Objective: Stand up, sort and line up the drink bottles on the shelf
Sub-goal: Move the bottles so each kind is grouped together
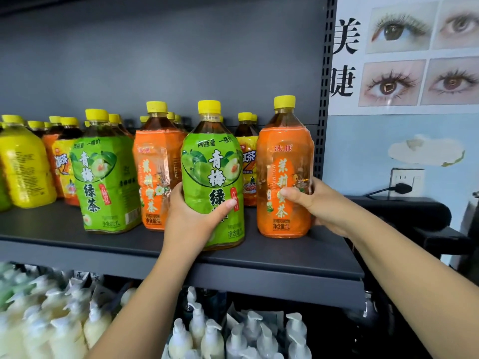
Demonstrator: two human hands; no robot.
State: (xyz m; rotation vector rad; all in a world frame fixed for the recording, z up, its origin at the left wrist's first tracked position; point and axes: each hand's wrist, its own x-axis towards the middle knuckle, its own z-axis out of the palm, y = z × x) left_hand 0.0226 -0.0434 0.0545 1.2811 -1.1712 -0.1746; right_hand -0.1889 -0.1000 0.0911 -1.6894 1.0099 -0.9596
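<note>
Two hands reach up to the shelf (272, 257), each with its grip closed round a bottle. The left hand (191, 216) wraps the lower body of a green bottle (212, 174), thumb across the front of the label, fingers hidden behind. That bottle stands upright at the front edge of the shelf, just ahead of the others. The right hand (318, 203) holds an orange bottle (283, 177) from its right side, thumb pressed on the label, fingers round the back. This one is upright too, near the right end of the shelf, beside the perforated upright (324, 86).

Below the shelf, nearest the camera, a lower level is packed with pale pump bottles (207, 335), blurred at the left.

Behind the left hand stands a second orange bottle (158, 174), upright, close beside the held green one. Left of it is a second green bottle (106, 177), upright and slightly turned. Between the two held bottles, further back, a yellow-and-red labelled bottle (248, 167) shows. At the far left stand a yellow bottle (23, 164) and more mixed bottles, all upright with yellow caps, in uneven rows reaching to the grey back panel (181, 60).

On the wall to the right hang a poster of eyes (414, 53) and a socket (407, 182) with a black plug in it.
</note>
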